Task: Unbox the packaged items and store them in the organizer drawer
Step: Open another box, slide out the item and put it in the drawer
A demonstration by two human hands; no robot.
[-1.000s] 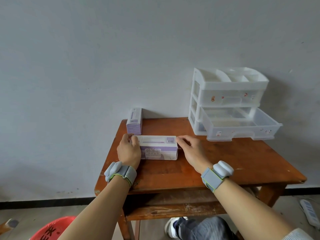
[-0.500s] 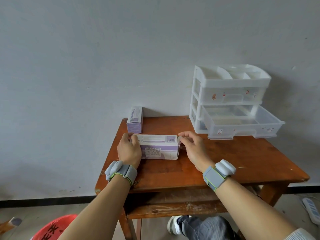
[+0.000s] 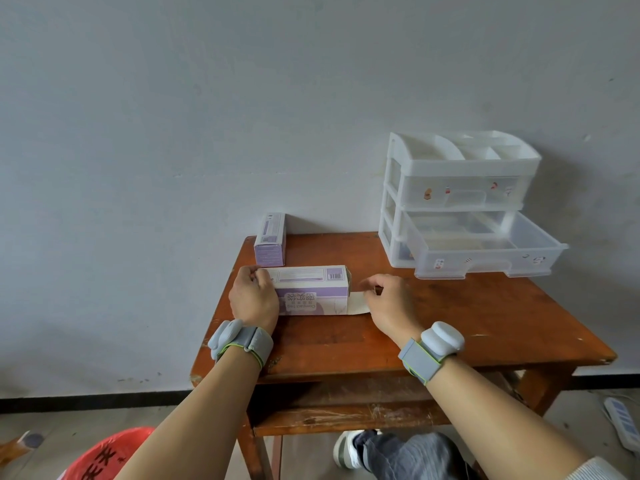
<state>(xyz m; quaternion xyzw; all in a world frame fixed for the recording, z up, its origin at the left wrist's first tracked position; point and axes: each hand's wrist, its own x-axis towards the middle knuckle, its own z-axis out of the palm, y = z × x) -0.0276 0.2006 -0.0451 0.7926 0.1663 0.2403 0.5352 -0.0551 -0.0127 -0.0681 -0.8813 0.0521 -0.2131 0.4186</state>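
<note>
A white and purple box (image 3: 311, 289) lies lengthwise on the wooden table (image 3: 467, 323). My left hand (image 3: 254, 296) grips its left end. My right hand (image 3: 388, 299) pinches the box's end flap (image 3: 356, 303), which is folded out flat to the right, leaving that end open. A second purple box (image 3: 270, 239) stands behind, near the table's back left corner. The white plastic organizer (image 3: 457, 188) stands at the back right, its lower drawer (image 3: 485, 251) pulled out; its contents are unclear through the translucent plastic.
The wall runs directly behind the table. A red plastic object (image 3: 104, 455) sits on the floor at the lower left. A power strip (image 3: 623, 424) lies on the floor at the right. My leg and shoe (image 3: 349, 448) show under the table.
My right hand has pulled the box's right end flap open and moved it out to the right. My left hand still holds the left end.
</note>
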